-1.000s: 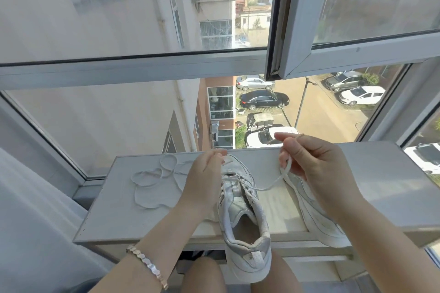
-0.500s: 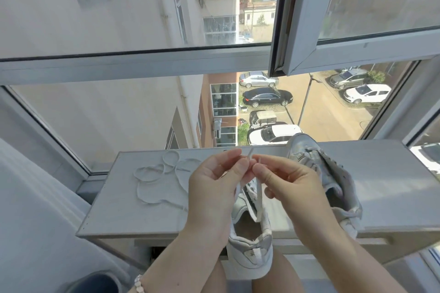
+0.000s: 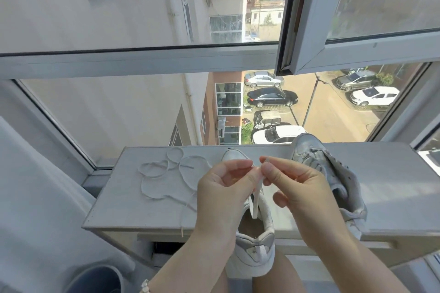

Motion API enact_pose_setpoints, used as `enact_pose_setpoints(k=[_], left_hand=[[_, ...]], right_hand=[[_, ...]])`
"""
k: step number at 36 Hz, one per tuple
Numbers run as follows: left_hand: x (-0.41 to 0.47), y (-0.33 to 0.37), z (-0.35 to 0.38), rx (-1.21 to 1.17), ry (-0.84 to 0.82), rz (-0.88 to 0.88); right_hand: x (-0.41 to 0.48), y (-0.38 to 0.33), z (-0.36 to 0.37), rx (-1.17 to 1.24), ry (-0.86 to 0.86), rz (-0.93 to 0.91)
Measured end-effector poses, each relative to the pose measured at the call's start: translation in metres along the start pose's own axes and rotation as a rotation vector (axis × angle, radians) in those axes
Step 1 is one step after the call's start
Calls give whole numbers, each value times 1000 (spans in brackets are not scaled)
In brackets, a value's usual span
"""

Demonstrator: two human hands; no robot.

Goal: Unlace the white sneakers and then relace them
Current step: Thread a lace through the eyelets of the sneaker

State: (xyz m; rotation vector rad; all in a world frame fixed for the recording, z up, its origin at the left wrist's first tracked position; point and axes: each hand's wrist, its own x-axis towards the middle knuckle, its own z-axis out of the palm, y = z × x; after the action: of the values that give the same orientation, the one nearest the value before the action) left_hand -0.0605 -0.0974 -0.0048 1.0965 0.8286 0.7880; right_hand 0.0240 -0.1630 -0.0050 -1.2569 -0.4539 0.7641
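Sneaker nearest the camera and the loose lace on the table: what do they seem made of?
Sneaker: white leather or a synthetic look-alike, smooth, with a faint sheen on the heel. Loose lace: flat woven textile, matte; it lies in limp loops.

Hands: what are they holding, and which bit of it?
Left hand and right hand both pinch the white shoelace near its upper end; the rest hangs down.

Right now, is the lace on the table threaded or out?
Out: the lace lies in loose loops on the table, left of the sneaker.
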Motion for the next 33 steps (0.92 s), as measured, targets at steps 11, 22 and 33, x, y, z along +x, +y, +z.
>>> enact_pose_setpoints(k=[11, 22, 33], left_hand=[[2, -1, -4, 223, -78, 228], [10, -2, -11, 335, -412, 249], [43, -11, -12, 407, -388, 238]], right_hand=[[0, -4, -4, -28, -26, 19], [9, -14, -1, -58, -54, -75], [54, -67, 11, -95, -4, -183]])
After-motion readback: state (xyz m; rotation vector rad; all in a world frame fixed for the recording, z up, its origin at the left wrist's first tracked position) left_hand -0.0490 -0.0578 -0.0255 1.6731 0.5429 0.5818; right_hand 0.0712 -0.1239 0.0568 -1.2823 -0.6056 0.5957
